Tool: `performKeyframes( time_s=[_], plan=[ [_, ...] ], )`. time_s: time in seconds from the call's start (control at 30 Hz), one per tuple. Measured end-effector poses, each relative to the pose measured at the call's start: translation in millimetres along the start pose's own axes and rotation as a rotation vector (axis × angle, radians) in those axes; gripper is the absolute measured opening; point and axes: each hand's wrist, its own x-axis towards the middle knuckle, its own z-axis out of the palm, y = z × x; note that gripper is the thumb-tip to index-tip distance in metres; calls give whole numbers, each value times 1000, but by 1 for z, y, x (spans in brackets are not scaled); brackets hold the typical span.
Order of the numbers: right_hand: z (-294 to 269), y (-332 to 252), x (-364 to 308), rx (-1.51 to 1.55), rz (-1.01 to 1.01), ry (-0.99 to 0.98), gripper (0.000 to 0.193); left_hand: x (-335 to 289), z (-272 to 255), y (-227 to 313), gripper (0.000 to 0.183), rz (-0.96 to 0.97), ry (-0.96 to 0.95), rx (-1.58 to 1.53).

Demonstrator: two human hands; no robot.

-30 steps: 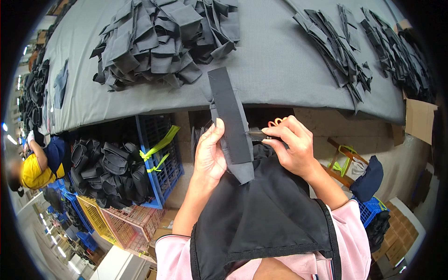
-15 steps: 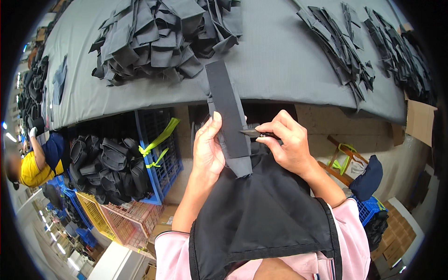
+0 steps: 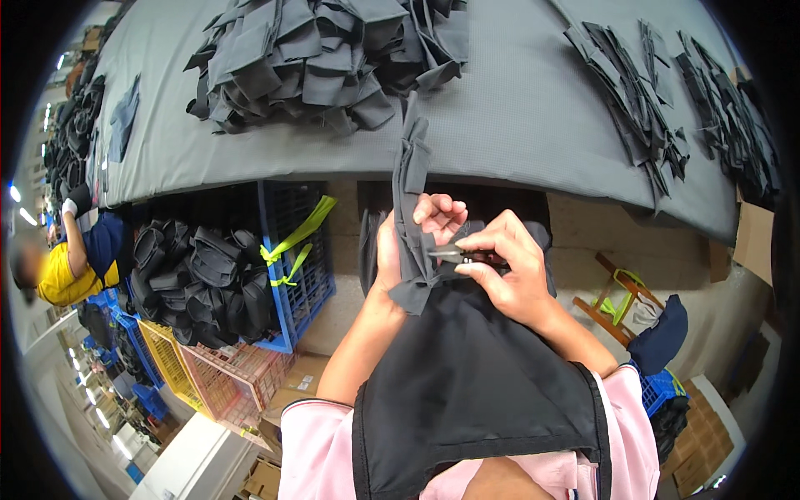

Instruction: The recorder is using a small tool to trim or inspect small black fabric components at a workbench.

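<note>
A dark grey fabric strip (image 3: 409,196), folded and creased along its length, stands upright in front of my black apron (image 3: 483,375). My left hand (image 3: 387,265) is closed on the strip, its thumb side along the left edge and curled fingertips showing on the right. Closed around a pair of thread snips (image 3: 454,253) is my right hand (image 3: 521,275). The metal blades point left and reach the strip's right edge near its lower end. Whether the blades touch a thread is too small to tell.
A grey-covered table (image 3: 517,125) lies ahead, with a heap of grey fabric pieces (image 3: 300,62) and stacked strips (image 3: 629,100) on it. Black pouches (image 3: 208,275) fill a blue crate (image 3: 279,275) at left. A wooden stool (image 3: 604,321) stands right; a person in yellow (image 3: 67,267) is far left.
The strip has turned from its smooth, flat face to a folded, creased side. My left fingers now show curled over its right edge. The snips stay beside it.
</note>
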Motion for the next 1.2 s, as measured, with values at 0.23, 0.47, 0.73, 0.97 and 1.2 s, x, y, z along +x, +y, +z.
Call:
performKeyframes(
  time_s=[0.23,0.47,0.73,0.97,1.2],
  plan=[
    [9,-2,1,-112,-170,52,30,2,11,-8,27,-44,-47,-50],
    [14,0,11,-149,-151,-4,31,-3,6,-8,28,-95,-10,39],
    [9,-6,14,-38,-108,51,31,-13,19,-10,23,-158,-28,-12],
    [14,0,14,16,-120,31,26,-16,29,-17,8,-92,-30,625],
    [16,5,15,-15,-166,18,25,-14,17,-21,51,-150,-94,160]
  ],
)
